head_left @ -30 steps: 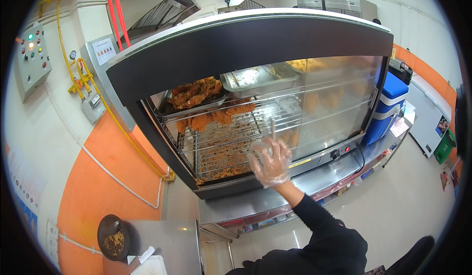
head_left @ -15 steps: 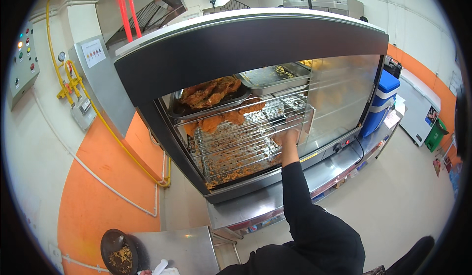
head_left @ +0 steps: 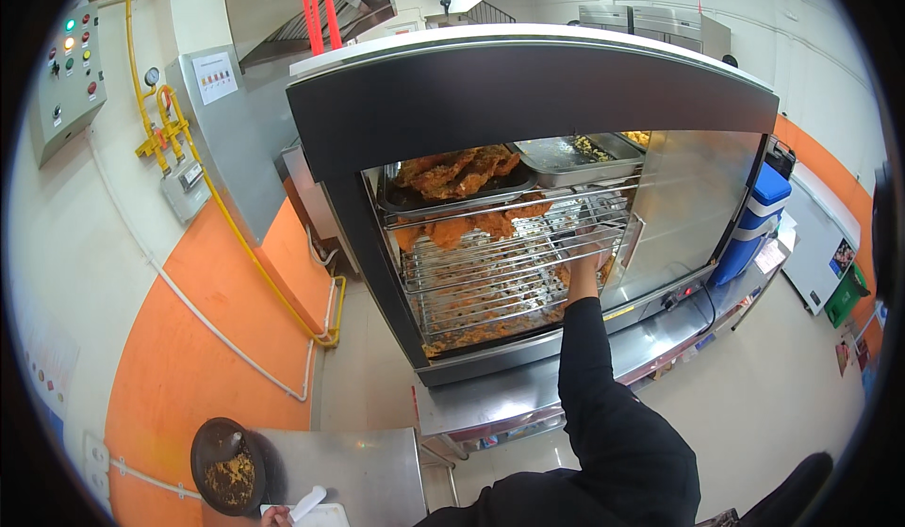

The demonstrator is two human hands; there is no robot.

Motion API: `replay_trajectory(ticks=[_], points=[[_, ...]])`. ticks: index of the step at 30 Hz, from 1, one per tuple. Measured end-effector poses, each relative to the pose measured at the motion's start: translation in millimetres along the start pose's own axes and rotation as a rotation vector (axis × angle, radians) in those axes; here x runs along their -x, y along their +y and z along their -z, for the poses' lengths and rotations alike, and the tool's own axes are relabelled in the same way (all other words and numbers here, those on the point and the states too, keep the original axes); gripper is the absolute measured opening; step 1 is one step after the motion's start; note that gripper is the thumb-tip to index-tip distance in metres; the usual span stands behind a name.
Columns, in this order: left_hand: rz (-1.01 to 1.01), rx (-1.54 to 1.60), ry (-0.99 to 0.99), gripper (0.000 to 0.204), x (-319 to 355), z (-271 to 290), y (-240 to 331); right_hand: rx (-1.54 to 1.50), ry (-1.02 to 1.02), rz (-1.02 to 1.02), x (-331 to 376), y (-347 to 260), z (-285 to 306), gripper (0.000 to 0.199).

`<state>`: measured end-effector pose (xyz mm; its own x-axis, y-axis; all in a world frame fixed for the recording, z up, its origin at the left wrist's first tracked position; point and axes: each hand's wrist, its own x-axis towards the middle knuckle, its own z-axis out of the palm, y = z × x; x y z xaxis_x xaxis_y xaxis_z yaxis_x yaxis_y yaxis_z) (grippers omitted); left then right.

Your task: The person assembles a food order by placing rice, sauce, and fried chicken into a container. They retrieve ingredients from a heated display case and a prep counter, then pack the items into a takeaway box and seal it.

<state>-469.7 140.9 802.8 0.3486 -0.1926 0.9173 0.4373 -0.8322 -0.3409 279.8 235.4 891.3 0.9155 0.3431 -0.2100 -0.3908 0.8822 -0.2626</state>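
My right hand (head_left: pixel 586 255) reaches through the open side of a food warmer cabinet (head_left: pixel 528 89). It is beneath a wire rack (head_left: pixel 471 272), and its fingers seem closed round a pale, flat thing that I cannot make out behind the wires. Crumbs cover the cabinet floor. Fried chicken pieces (head_left: pixel 462 171) fill a dark tray on the upper left, and more orange-brown pieces (head_left: pixel 471 228) lie on the rack beneath. At the lower left edge, my left hand (head_left: pixel 276 517) shows only in part, its fingers at the edge of a white tray (head_left: pixel 325 516) with a white handle (head_left: pixel 308 502) on it.
A dark round bowl (head_left: pixel 226 468) with crumbs stands on the steel side table (head_left: pixel 349 470). The cabinet's sliding glass door (head_left: pixel 693 206) covers its right half. A shallow metal tray (head_left: pixel 580 159) sits on the upper shelf. Beyond are a blue cooler box (head_left: pixel 759 216) and a white chest freezer (head_left: pixel 815 235).
The view has shifted, so the cabinet stands further right in it. My right hand stays inside, under the rack. More of my left hand and the white tray shows.
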Motion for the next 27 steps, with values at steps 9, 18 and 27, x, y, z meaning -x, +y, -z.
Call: replay_trajectory(ticks=[9, 18, 27], points=[[0.443, -0.120, 0.021, 0.011, -20.5, 0.7, 24.3, 0.008, 0.009, 0.001, -4.9, 8.4, -6.4, 0.045], [0.040, -0.020, -0.022, 0.012, -5.8, -2.3, 10.4, 0.043, 0.008, -0.018, -8.4, 8.9, -2.0, 0.039], [0.934, -0.105, 0.047, 0.011, -54.6, -19.1, 68.3, 0.104, -0.009, -0.071, -1.6, 16.5, 6.5, 0.033]])
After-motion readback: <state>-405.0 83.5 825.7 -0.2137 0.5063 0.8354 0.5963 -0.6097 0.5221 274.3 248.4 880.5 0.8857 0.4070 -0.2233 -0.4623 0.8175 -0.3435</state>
